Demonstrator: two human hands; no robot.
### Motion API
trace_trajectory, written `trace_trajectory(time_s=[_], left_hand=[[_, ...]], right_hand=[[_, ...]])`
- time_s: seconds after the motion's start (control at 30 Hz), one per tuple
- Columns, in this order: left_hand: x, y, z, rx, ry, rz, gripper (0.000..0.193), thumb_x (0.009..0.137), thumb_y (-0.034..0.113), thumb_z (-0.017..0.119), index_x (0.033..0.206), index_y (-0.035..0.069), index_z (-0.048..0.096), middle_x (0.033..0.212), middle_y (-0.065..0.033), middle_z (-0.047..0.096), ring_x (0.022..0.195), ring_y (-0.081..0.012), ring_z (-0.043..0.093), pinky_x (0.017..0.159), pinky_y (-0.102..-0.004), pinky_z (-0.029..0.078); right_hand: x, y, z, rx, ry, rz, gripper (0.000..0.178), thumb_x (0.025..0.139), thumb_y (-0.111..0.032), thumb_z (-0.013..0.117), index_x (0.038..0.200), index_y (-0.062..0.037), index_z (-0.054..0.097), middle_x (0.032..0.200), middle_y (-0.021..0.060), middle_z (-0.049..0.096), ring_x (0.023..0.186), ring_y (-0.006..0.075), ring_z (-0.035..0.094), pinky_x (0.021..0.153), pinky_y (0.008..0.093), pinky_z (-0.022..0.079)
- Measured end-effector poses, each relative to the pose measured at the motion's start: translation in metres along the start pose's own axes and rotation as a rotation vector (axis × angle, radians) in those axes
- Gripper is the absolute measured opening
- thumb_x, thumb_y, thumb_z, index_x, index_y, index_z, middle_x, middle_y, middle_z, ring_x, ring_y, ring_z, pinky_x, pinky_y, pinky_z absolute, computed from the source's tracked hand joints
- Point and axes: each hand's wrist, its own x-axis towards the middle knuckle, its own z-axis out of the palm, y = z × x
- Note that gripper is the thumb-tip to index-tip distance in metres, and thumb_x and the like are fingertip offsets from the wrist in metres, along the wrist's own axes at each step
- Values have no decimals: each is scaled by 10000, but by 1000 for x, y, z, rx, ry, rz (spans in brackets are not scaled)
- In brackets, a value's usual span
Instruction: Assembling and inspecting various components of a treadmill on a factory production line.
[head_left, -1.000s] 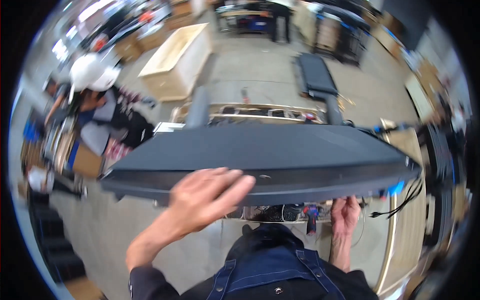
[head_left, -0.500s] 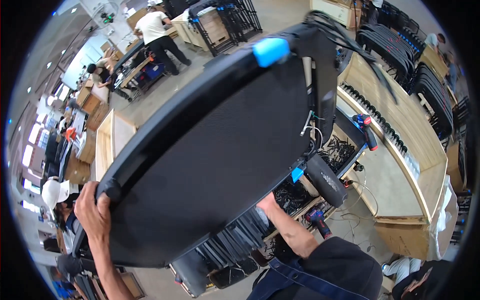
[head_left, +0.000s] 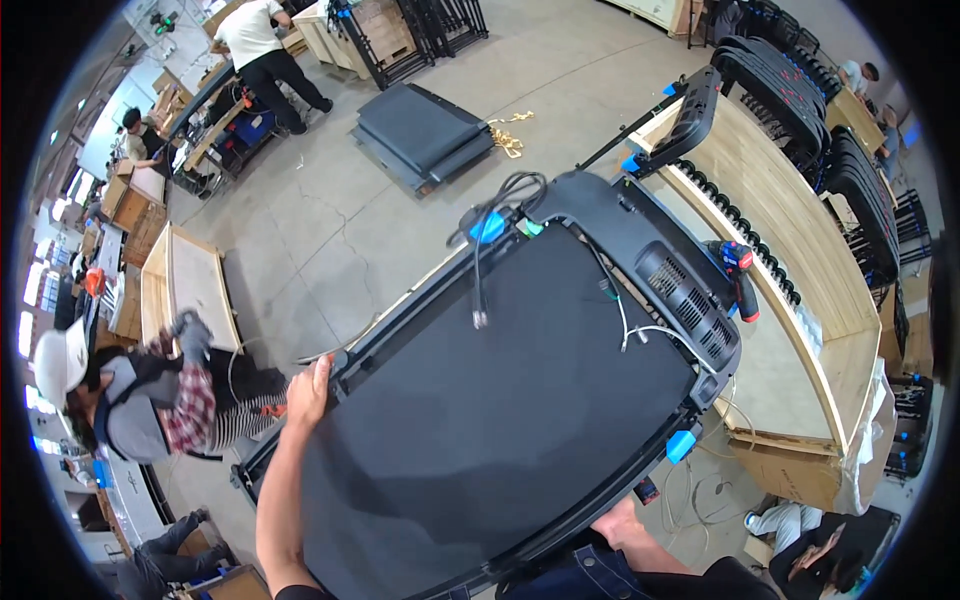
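Note:
A black treadmill (head_left: 480, 400) lies nearly flat in front of me, its wide belt facing up. My left hand (head_left: 308, 393) grips its left side rail, thumb on top. At the near rail my right hand (head_left: 618, 520) holds on from below, its fingers hidden under the frame. The vented motor cover (head_left: 672, 290) is at the far right end, with loose white-tipped wires (head_left: 625, 320) beside it. A coiled black power cord (head_left: 490, 230) lies over the far rail, its plug hanging onto the belt. Blue corner pieces (head_left: 680, 446) sit on the rails.
A wooden crate (head_left: 790, 260) stands to the right, with a red and black power drill (head_left: 738, 278) at its near edge. A co-worker in a white cap and gloves (head_left: 150, 390) is close on the left. Flat dark panels (head_left: 420, 135) are stacked on the floor beyond.
The treadmill has come down from a steep tilt to nearly flat, covering the bench and parts under it. Both my hands have moved with its rails. The co-worker at left now shows more fully.

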Motion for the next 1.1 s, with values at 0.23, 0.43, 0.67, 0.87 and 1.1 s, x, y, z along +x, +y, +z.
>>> trace_trajectory(time_s=[0.23, 0.43, 0.67, 0.87, 1.1], left_hand=[[-11, -9, -6, 168, -178, -129, 612, 1046, 540, 274, 1301, 86, 596, 1133, -274, 666, 1090, -460, 613, 930, -515, 468], [-154, 11, 20, 198, 249, 52, 528, 984, 373, 581, 1419, 83, 501, 1460, -209, 462, 1363, -379, 422, 1129, -512, 329], [-341, 15, 32, 211, 346, -211, 505, 1019, 386, 514, 1446, 116, 500, 1539, -153, 417, 1454, -345, 335, 1196, -499, 229], [-434, 31, 38, 121, 308, -303, 520, 977, 353, 593, 1429, 110, 513, 1550, -165, 404, 1455, -344, 334, 1195, -482, 238], [-519, 149, 68, -40, 590, -233, 289, 875, 94, 696, 1157, 43, 655, 1098, -158, 664, 1050, -349, 603, 929, -445, 481]], right_hand=[[27, -17, 5, -132, 188, -1, 311, 1014, -291, 522, 1136, -37, 653, 1094, 128, 682, 977, 309, 656, 844, 512, 565], [-38, -47, -10, -1795, -188, 506, 224, 992, -189, 602, 1022, 29, 642, 870, 130, 714, 796, 213, 722, 718, 325, 620], [-126, 10, 83, -1519, -643, -199, 398, 978, -167, 653, 1308, 6, 513, 1002, 150, 716, 744, 175, 692, 668, 316, 575], [-145, -26, -19, -2153, -559, -378, 736, 930, -192, 689, 1532, -131, 271, 924, 199, 729, 782, 318, 728, 733, 398, 563], [0, -150, -174, -2689, -37, -501, 820, 820, -294, 749, 1459, -39, 302, 1247, 321, 560, 1003, 483, 650, 897, 539, 526]])
